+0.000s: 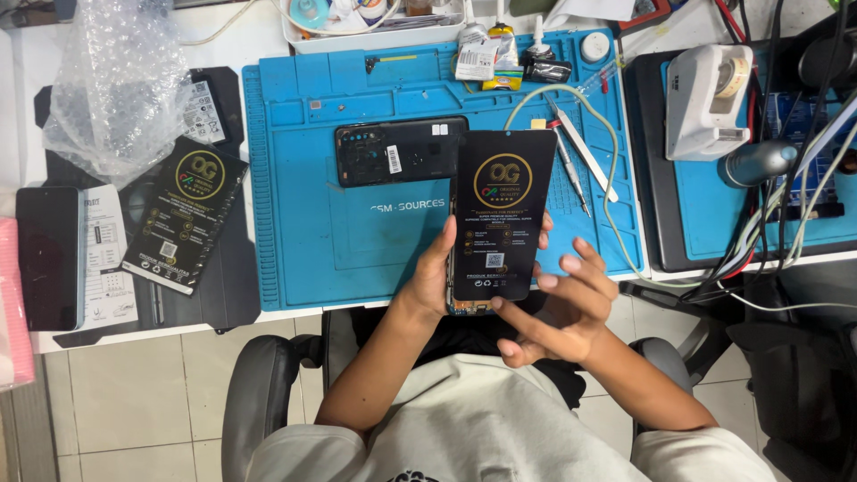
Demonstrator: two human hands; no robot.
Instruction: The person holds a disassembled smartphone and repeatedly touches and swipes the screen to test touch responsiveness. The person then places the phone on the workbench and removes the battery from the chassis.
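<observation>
Item: black phone screen (500,214), held upright above the worktop's (268,27) front edge. Our left hand (428,281) clasped its left side; our right hand (562,308) was spread, fingertips touching its lower right edge.

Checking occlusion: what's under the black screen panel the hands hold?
Beneath the black screen panel the blue work mat shows, and the opened phone reaches behind its upper left corner. Whatever sits directly behind it is covered.

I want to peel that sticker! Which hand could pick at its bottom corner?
Probably the right hand: its fingertips already touch the lower edge of the black screen panel, while the left hand is wrapped around the panel's side, holding it up.
</observation>
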